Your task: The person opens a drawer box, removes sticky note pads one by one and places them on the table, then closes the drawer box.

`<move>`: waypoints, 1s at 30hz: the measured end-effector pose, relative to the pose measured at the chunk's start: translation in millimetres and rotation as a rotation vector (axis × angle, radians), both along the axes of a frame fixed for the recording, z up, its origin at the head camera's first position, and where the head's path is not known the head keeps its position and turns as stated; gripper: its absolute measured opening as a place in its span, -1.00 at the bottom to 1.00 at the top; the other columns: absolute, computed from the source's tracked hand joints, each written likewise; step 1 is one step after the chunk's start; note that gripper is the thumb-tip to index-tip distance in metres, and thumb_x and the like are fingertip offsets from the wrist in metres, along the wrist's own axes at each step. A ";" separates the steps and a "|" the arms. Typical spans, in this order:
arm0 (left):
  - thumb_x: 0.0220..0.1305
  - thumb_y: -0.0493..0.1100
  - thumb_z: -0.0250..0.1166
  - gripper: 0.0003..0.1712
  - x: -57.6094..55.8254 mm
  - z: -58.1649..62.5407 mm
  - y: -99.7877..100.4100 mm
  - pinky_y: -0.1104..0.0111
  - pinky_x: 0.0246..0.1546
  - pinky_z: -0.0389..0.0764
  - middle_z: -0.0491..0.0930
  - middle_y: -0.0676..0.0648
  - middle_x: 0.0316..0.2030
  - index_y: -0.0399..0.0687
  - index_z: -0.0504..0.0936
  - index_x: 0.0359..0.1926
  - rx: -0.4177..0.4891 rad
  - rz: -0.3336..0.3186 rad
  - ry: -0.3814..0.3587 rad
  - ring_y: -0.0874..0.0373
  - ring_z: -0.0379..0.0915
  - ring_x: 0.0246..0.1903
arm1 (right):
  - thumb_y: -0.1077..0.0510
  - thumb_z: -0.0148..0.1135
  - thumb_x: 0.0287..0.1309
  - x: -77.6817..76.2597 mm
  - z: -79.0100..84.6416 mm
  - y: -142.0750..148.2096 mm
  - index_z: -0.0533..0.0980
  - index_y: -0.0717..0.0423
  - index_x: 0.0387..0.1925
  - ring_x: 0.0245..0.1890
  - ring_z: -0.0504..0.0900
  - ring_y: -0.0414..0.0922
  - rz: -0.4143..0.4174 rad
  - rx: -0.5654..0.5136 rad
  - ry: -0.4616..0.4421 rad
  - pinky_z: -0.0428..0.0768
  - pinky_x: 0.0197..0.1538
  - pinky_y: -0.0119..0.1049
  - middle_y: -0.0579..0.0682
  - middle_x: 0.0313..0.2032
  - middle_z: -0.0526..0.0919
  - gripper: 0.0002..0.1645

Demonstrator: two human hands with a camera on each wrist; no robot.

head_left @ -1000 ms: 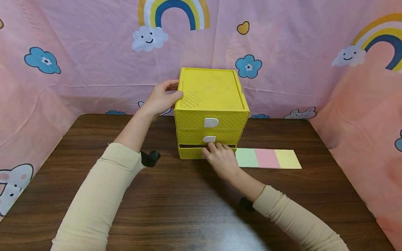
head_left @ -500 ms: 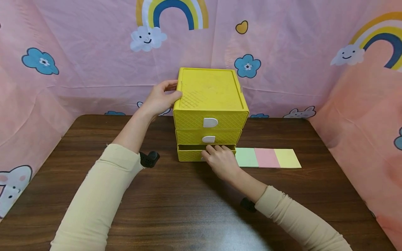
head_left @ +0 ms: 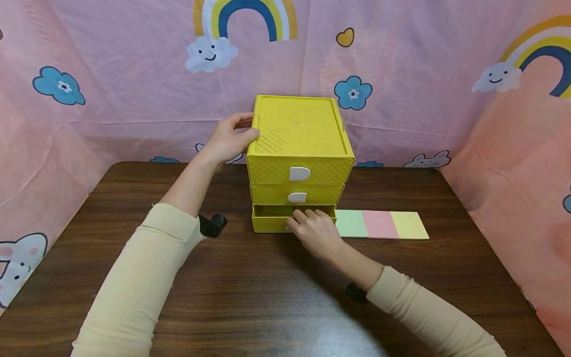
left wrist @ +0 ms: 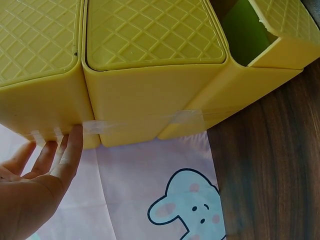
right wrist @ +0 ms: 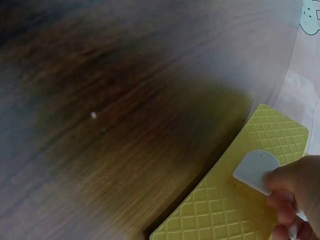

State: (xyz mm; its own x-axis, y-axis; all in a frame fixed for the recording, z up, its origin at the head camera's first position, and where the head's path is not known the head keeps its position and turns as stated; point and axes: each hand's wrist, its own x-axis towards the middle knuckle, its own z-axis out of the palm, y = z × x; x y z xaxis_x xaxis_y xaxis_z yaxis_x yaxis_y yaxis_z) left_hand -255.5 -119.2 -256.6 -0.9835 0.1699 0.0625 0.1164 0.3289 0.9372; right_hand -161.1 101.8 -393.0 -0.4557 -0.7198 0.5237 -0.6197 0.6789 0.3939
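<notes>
A yellow chest of drawers [head_left: 299, 126] stands at the back of the table, with white handles on its drawers. My left hand [head_left: 229, 139] rests against its left side near the top, and the left wrist view shows its fingers [left wrist: 72, 157] fairly straight on the side wall. The bottom drawer [head_left: 269, 225] is partly pulled out. My right hand [head_left: 314, 230] is at its front, thumb and fingers pinching the white handle [right wrist: 256, 169]. A flat green thing [left wrist: 245, 32] shows inside this drawer; its kind is unclear. The upper two drawers are closed.
A strip of green, pink and yellow paper pads [head_left: 381, 224] lies right of the chest. The dark wooden table [head_left: 250, 292] extends in front. A pink printed cloth [head_left: 147, 74] hangs close behind and at both sides.
My right hand has drawn the bottom drawer farther out toward me, showing more of its inside and the green thing. My left hand has stayed on the chest's side.
</notes>
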 end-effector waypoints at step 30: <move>0.27 -0.15 0.06 -0.37 -1.1 -0.1 -0.3 0.34 -0.19 0.61 0.25 -0.10 0.26 -0.02 0.18 0.36 -0.004 -0.001 -0.017 0.06 0.42 0.02 | 0.24 -0.07 0.22 27.3 3.6 5.4 0.44 0.05 -0.51 -0.63 0.42 -0.14 0.082 0.087 0.002 0.35 -0.58 -0.37 -0.08 -0.54 0.44 -0.78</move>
State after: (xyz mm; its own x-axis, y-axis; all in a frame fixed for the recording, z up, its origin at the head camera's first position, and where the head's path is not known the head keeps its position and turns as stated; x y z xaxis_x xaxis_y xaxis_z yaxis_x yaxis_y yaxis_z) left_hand -256.7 -119.5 -256.7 -0.9842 0.1711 0.0455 0.1011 0.3323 0.9377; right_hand -133.9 107.2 -389.4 -0.3927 -0.7973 0.4584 -0.6706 0.5894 0.4506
